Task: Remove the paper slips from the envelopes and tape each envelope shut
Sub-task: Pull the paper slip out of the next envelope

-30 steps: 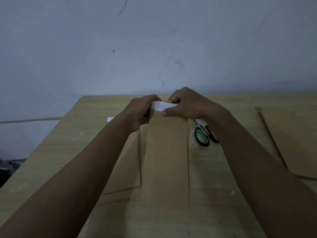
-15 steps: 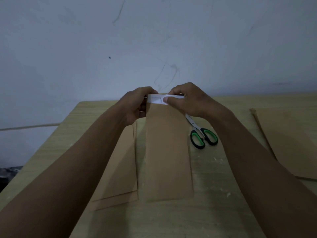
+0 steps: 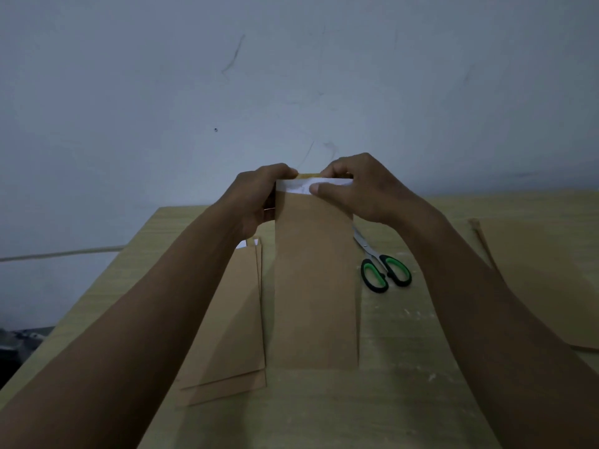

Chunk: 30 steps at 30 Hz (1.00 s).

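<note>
— Both hands went up a bit, and more white shows now.
— Where are they?
— Left hand (image 3: 259, 192) and right hand (image 3: 353, 189) pinch the far end of the middle envelope (image 3: 314, 286); right thumb presses the paper slip (image 3: 304, 186).

A single wide-angle view comes from a camera worn on the person's head. It faces forward and slightly down, along both forearms, which reach away from the lower corners and meet near the middle at the left hand (image 3: 259, 196) and right hand (image 3: 363, 189). The wooden table (image 3: 405, 400) fills the lower half, close beneath the lens. A pale wall (image 3: 291, 76) fills the upper half, just behind the table's far edge. No second view shares the scene.
</note>
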{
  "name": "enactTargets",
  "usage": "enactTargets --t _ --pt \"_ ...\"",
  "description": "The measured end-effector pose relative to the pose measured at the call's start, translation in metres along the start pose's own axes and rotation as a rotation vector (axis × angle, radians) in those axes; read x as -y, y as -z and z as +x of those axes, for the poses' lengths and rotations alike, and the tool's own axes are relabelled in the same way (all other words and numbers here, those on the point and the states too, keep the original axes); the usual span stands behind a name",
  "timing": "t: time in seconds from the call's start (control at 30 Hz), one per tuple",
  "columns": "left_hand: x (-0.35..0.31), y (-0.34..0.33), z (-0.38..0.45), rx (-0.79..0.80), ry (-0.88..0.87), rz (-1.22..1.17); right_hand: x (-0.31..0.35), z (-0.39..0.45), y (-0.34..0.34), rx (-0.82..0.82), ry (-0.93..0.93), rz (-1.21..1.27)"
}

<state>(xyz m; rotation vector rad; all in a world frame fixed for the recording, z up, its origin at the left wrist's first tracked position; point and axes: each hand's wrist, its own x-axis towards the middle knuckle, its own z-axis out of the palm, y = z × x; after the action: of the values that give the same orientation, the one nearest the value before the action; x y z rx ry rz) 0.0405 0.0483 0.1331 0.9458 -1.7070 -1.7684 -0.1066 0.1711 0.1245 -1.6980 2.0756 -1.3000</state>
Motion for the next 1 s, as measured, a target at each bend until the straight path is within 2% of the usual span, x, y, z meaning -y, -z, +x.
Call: enactTargets --t 0.07,0.2,0.4,0.53,0.73,0.9,1.0 --pt "-0.001 -0.001 -0.002 -0.007 -0.011 0.016 0.001 -0.001 0.0 0.016 -0.02 0.041" --pt "-0.002 -0.001 -0.005 -0.036 -0.026 0.027 0.005 -0.002 0.002 0.154 -0.071 0.041" --pt "-0.007 0.006 -0.005 -0.044 -0.018 -0.059 0.002 -0.007 0.003 -0.04 -0.019 0.198" --pt "-0.006 0.003 -0.008 -0.016 -0.07 -0.003 0.002 -0.007 0.002 -0.04 -0.021 0.214" --pt "0.008 0.007 -0.01 0.127 -0.157 -0.033 0.0 -0.007 0.004 -0.026 -0.034 0.196" --pt "0.016 0.006 -0.008 0.087 -0.215 -0.083 0.001 -0.007 -0.002 -0.05 -0.082 0.227" --pt "0.022 0.009 -0.003 0.023 -0.361 0.074 -0.005 -0.007 -0.002 -0.038 -0.099 0.205"
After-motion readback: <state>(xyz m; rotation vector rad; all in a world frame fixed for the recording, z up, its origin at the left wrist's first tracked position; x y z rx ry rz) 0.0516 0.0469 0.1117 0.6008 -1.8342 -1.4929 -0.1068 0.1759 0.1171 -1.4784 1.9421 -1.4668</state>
